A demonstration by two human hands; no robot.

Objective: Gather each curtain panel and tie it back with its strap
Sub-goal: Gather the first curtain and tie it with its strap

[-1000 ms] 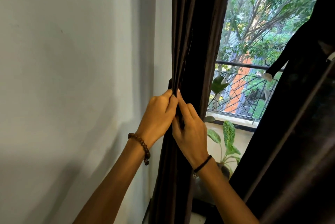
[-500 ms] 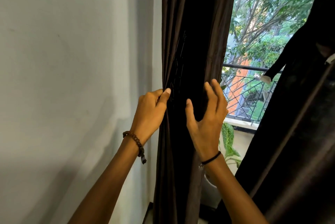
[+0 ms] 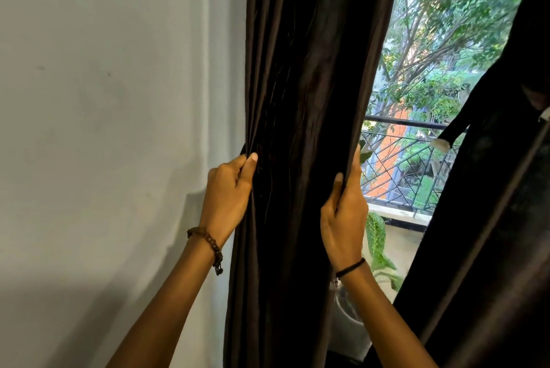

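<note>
Left hand (image 3: 227, 192) pinches the left edge of the dark curtain panel (image 3: 306, 129); right hand (image 3: 345, 212) grips its right edge. No writing shows; a pale wall (image 3: 104, 129) stands left, a railed window (image 3: 416, 159) right

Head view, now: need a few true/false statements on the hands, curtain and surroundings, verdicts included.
1. The left hand grips the curtain at its edge nearest the wall. True.
2. The right hand hangs free of the curtain. False: its fingers pinch the curtain's other edge.
3. A leafy plant shows just right of the right wrist. True.
4. Both wrists are bare. False: a beaded bracelet is on the left, a black band on the right.
</note>
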